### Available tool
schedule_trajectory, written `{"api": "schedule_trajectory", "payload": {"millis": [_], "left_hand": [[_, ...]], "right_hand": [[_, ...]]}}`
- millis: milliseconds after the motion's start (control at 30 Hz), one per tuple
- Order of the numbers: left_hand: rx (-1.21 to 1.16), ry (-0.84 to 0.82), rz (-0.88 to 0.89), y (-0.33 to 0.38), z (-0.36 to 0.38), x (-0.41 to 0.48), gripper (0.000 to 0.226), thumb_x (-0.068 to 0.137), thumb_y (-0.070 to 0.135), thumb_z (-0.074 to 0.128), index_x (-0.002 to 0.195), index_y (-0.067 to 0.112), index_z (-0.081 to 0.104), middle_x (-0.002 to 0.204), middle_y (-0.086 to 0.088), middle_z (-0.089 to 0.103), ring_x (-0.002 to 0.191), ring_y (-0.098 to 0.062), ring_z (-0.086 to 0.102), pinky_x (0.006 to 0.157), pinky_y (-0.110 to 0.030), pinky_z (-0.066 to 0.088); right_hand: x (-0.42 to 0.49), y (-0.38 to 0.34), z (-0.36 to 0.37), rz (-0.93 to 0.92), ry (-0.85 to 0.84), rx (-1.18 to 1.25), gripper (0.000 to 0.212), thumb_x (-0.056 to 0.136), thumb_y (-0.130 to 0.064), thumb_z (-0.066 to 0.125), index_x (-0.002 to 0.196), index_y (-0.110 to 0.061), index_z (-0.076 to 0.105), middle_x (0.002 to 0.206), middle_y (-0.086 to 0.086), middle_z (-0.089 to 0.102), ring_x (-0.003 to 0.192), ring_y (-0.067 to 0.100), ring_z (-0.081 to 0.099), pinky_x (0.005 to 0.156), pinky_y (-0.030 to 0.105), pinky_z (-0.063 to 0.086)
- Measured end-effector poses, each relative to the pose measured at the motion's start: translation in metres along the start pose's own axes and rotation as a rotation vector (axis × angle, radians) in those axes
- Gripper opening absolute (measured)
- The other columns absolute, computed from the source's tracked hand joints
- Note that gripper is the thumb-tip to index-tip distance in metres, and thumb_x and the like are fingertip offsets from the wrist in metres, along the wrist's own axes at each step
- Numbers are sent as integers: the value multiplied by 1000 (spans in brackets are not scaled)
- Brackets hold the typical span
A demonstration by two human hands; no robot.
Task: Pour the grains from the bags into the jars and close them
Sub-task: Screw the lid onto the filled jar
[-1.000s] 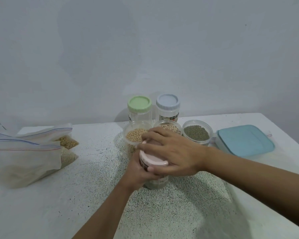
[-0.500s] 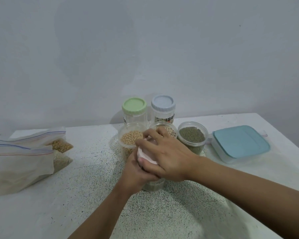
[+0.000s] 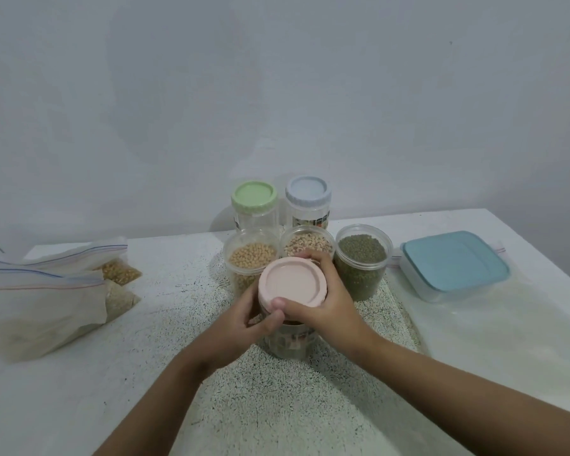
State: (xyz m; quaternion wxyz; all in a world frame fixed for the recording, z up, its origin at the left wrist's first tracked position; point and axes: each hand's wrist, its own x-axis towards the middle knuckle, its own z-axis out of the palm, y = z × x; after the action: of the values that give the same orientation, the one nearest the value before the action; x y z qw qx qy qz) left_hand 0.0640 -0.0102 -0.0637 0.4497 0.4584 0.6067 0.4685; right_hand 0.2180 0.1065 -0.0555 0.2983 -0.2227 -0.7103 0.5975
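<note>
Jar (image 3: 290,340) pink lid (image 3: 292,282) on | L hand (image 3: 244,324) grips jar, R hand (image 3: 323,301) grips lid | 3 open jars: beans

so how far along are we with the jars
Done: three open jars behind hold grain: tan beans, speckled beans, green grains.
In hand: the right hand has the pink lid on the front jar, steadied by the left hand.
Left: lids for those three; the bags still hold grain; the green-lidded jar looks empty.
</note>
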Motion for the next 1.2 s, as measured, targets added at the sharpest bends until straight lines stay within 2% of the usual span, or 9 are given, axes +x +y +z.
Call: {"api": "schedule_trajectory", "payload": {"millis": [67, 133, 200, 333, 533, 700, 933, 1067, 1200], "left_hand": [[-44, -3, -43, 0, 3, 0, 73, 67, 96, 49, 133, 70, 36, 133, 40, 54, 129, 9, 51, 98, -22, 52], [-103, 5, -93, -5, 5, 1, 81, 69, 100, 38, 142, 65, 35, 146, 28, 50, 137, 1, 47, 108, -38, 49], [-151, 5, -108, -8, 9, 2, 88, 73, 97, 39, 150, 55, 30, 153, 19, 47, 140, -6, 45, 112, -52, 44], [-218, 51, -138, -2, 14, 4, 90, 69, 96, 48, 146, 51, 39, 148, 12, 55, 135, -13, 53, 107, -57, 47], [-243, 19, -284, 41, 21, 11, 82, 75, 91, 43, 143, 44, 49, 136, 3, 65, 129, -20, 58, 99, -65, 49], [-267, -58, -237, 97, 30, 33, 69, 89, 77, 36, 145, 38, 48, 137, -3, 64, 128, -24, 60, 99, -63, 51], [-196, -91, -47, 168, 27, 99, 70, 85, 78, 44, 144, 40, 51, 140, 2, 63, 133, -22, 56, 102, -68, 45], [-93, 20, -7, 189, 27, 142, 64, 91, 74, 45, 137, 32, 58, 129, 1, 70, 122, -18, 64, 101, -61, 50], [200, 202, 118, 200, 23, 179, 42, 103, 53, 43, 118, 26, 70, 111, 8, 76, 107, -11, 70, 102, -47, 52]], "right_hand": [[-3, 1, 4, 26, 7, 84, 80, 62, -45, 89, 130, -33, 49, 116, -22, 65, 114, 3, 62, 93, 31, 57], [-3, 2, 3, 52, -21, 117, 80, 63, -41, 89, 132, -32, 48, 115, -23, 65, 115, 4, 62, 92, 34, 58], [-3, 4, -2, 64, -67, 118, 84, 65, -28, 92, 135, -29, 47, 119, -19, 65, 117, 7, 62, 93, 32, 57], [-3, 6, -6, 51, -112, 42, 91, 64, -5, 95, 138, -23, 45, 123, -12, 66, 122, 10, 61, 97, 24, 51], [0, -12, -16, 39, 9, 15, 76, 65, -26, 97, 128, -27, 54, 117, -15, 69, 114, 6, 66, 93, 31, 58], [15, -58, -51, -85, 99, -22, 77, 59, -49, 91, 123, -23, 58, 112, -8, 72, 106, 10, 70, 83, 30, 59], [65, -113, -115, -257, 174, -102, 72, 61, -49, 92, 120, -27, 57, 108, -13, 68, 104, 9, 68, 82, 30, 60], [102, -116, -145, -274, 190, -152, 77, 56, -56, 90, 120, -30, 57, 110, -14, 69, 105, 7, 67, 85, 32, 60], [136, -100, -170, -289, 174, -179, 77, 58, -45, 98, 122, -33, 55, 113, -17, 66, 110, 6, 64, 89, 36, 59]]}}
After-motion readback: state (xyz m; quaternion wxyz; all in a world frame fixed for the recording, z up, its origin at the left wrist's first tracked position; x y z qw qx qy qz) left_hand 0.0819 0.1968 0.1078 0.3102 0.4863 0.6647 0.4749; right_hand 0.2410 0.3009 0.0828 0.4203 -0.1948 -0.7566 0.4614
